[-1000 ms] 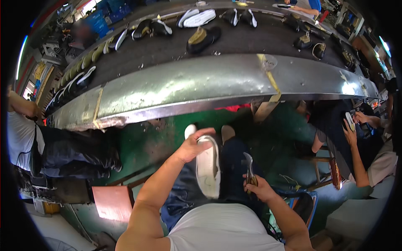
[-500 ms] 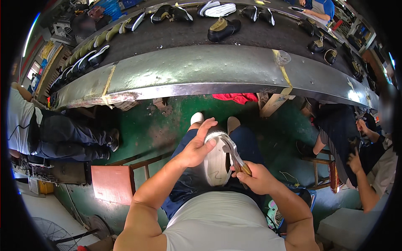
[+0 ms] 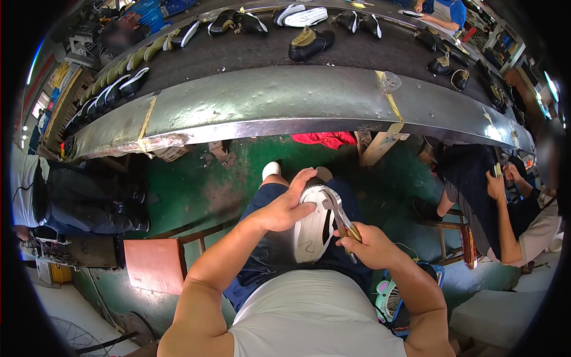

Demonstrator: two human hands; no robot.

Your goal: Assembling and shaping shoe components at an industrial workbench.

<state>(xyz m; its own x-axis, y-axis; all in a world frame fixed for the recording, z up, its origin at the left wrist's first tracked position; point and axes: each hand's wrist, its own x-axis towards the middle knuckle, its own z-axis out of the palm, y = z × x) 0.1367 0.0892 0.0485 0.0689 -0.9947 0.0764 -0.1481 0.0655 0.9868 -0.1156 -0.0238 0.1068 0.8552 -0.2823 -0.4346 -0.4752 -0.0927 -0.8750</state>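
Note:
On my lap rests a shoe with its off-white sole turned up and its dark upper showing at the toe. My left hand grips it at the toe end, thumb on the sole and fingers over the front edge. In my right hand is a pair of lasting pincers, metal with yellowish handles. Their jaws reach the sole's right edge close to the toe; I cannot tell whether they pinch the upper there.
Ahead runs a dark conveyor belt bearing several shoes, bordered by a metal edge. A pinkish stool stands at left, a green fan at lower right. Co-workers sit at left and right. Red cloth lies under the conveyor.
The whole view has shifted slightly. My left hand stays on the toe, and the pincers have moved a little against the sole's right edge. The right co-worker's hands have come together higher up.

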